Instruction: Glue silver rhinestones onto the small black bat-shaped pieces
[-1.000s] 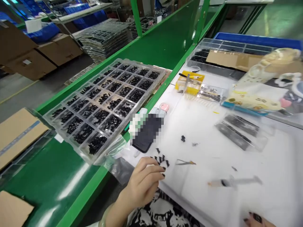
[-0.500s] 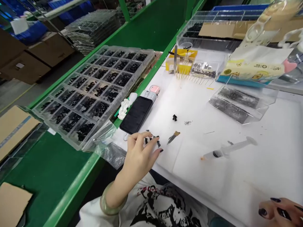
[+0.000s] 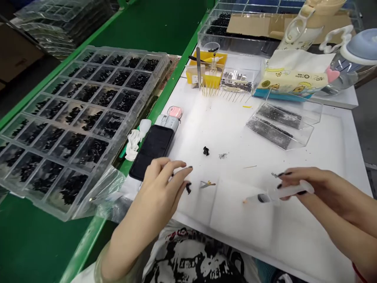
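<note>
My left hand (image 3: 160, 182) hovers low over the near left part of the white table (image 3: 232, 125), fingers loosely curved and slightly apart. A small black part (image 3: 188, 188) lies right by its fingertips; anything beneath the palm is hidden. My right hand (image 3: 312, 184) has its fingers around the plunger end of a clear plastic syringe (image 3: 263, 197). The syringe lies on the table, its orange tip pointing left. Between the hands is a small metallic piece (image 3: 207, 184) with a yellow-orange end. Another black part (image 3: 206, 151) sits farther back, beside a little pile of tiny grey bits (image 3: 223, 155).
Left is a compartment tray (image 3: 78, 131) of black parts, with a phone (image 3: 151, 151) beside it. At the back stand a yellow box (image 3: 212, 80), a row of thin sticks (image 3: 207, 91), a tissue pack (image 3: 294, 78) and bottles. A clear flat case (image 3: 279, 125) lies right of centre.
My right hand has come up from the lower right corner to the syringe. The fingers of my left hand have drawn closer together. The view has shifted rightward.
</note>
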{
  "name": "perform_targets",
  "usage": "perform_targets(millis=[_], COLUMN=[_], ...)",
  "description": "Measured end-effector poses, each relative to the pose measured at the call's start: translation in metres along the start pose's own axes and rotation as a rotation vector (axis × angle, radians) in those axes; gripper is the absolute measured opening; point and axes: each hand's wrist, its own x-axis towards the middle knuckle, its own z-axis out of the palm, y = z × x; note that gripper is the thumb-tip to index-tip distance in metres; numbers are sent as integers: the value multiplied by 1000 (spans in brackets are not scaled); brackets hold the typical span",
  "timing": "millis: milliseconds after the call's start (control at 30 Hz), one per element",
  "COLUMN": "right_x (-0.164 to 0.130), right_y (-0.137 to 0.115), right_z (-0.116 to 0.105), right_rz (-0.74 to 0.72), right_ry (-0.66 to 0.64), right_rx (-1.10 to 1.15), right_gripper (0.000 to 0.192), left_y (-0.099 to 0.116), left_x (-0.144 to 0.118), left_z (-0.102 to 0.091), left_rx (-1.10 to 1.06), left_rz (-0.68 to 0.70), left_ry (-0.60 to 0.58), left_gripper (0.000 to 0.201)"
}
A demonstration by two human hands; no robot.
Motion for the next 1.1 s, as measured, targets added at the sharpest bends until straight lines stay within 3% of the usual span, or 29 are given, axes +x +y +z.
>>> perform_targets(millis=[67,200,367,533,633,733,833,900,967,1000,1100], right_x=[17,29,20,18,19,21,23,24,24,24,23], right_y=[-13,-19,-9,-4,-4,-5,-6,-7,-8,-9,-11], right_z=[5,14,23,37,41,43,47,50,51,51,47], right_rz=[-98,-168,-160,-119,-96,-44,19,56,81,89,101], right_ry=[-83,-241,-569,-521,-453,-378,-334,-318,-303,-292,-251], right_rx=[0,147,414,441,570,692,763,793,807,809,793], right_gripper=[23,17,29,11,23,24,25,30,34,34,36], left_y=[-3,-4,-3,-6,-13,-13,3,22,43,53,75], left_x=[23,63,82,91,93,71,23,-11,-34,-41,-39], left_z=[2,25,46,51,41,13,-21,-35,-34,-29,0], left_rx=[5,44,47,32,4,-15,-76,-366,-653,-749,-870], left_rz=[13,28,-18,-131,-181,-250,-326,-351,-294,-210,-73], left_ry=[5,-134,-176,-133,-58,97,254,297,240,125,-4], left_gripper=[29,35,36,36,42,41,30,20,16,19,27])
